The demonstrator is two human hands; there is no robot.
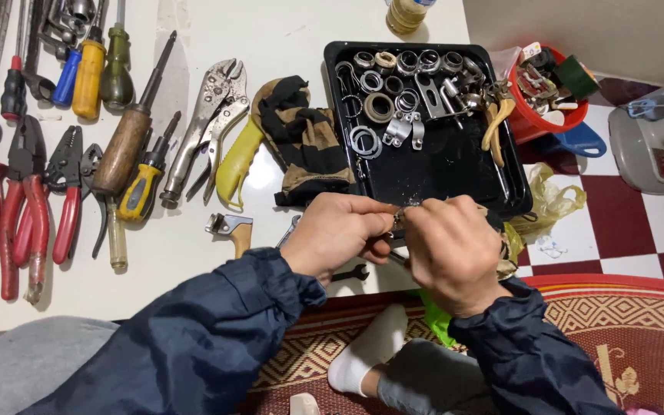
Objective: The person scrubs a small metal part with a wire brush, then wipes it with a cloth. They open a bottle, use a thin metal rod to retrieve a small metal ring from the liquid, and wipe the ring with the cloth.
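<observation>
A white table is seen from above, and everything else is placed here relative to the black tray that rests on its right part. Left of the tray, a black and tan cloth is laid in a heap, and further left a row of hand tools is spread out: locking pliers, a wooden-handled screwdriver, and red-handled pliers at the far left. To the right of the tray, a red bucket filled with odds and ends is set on a red and white checked floor. Inside the tray, metal rings and bearings are gathered along its far edge, with yellow-handled pliers laid at its right side. Just in front of the tray's near edge, 2 hands in dark blue sleeves are brought together. A small metal part is pinched between them: the left hand is closed on it from the left, and the right hand is curled over it from the right. What kind of part it is cannot be told, as most of it is hidden by the fingers.
</observation>
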